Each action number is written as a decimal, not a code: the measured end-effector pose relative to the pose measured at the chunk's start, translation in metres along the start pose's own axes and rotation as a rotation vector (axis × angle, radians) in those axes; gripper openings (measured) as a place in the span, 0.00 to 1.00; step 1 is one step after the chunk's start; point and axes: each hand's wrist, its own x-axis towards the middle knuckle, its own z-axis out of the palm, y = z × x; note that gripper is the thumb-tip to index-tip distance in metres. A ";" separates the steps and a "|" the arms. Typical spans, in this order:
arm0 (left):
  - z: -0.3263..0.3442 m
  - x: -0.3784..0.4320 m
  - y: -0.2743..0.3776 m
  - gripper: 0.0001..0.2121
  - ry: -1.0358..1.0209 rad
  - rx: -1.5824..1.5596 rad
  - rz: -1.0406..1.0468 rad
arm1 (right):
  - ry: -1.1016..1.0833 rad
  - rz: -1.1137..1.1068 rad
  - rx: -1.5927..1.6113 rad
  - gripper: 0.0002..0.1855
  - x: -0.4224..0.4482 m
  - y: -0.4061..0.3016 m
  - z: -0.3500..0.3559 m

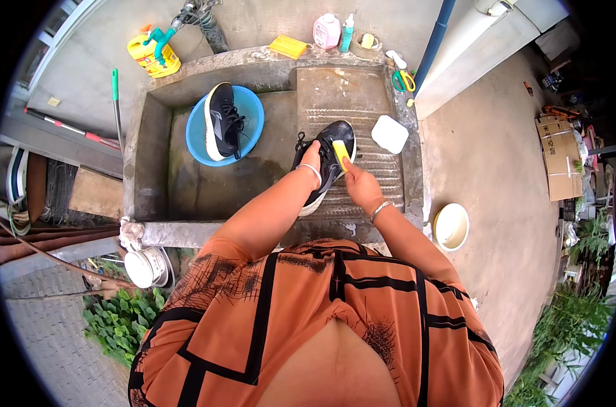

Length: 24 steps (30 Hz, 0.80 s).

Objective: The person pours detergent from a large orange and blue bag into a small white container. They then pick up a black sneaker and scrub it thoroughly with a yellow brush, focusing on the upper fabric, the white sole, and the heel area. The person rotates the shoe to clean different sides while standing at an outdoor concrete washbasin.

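On the ridged washboard part (379, 168) of a concrete sink lies a black shoe (337, 133) with a white sole, its toe pointing away from me. My left hand (312, 158) grips it at the tongue and laces. Held in my right hand (361, 184) is a small yellow brush or block (340, 152), resting against the shoe's upper near the toe; its underside is hidden. The other black shoe (226, 119) stands in a blue plastic basin (254, 109) in the sink's left part. A white dish or soap box (390, 134) sits right of the shoe I hold.
Along the sink's far ledge are a yellow sponge or cloth (288, 46), a pink bottle (327, 31), a green bottle (346, 33) and a round bowl (366, 45). Scissors (403, 80) lie at the right corner. A cream bucket (451, 227) stands on the floor to the right.
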 end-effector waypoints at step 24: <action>0.005 -0.015 -0.003 0.29 0.066 0.019 0.083 | 0.079 -0.091 0.177 0.23 -0.018 -0.002 0.014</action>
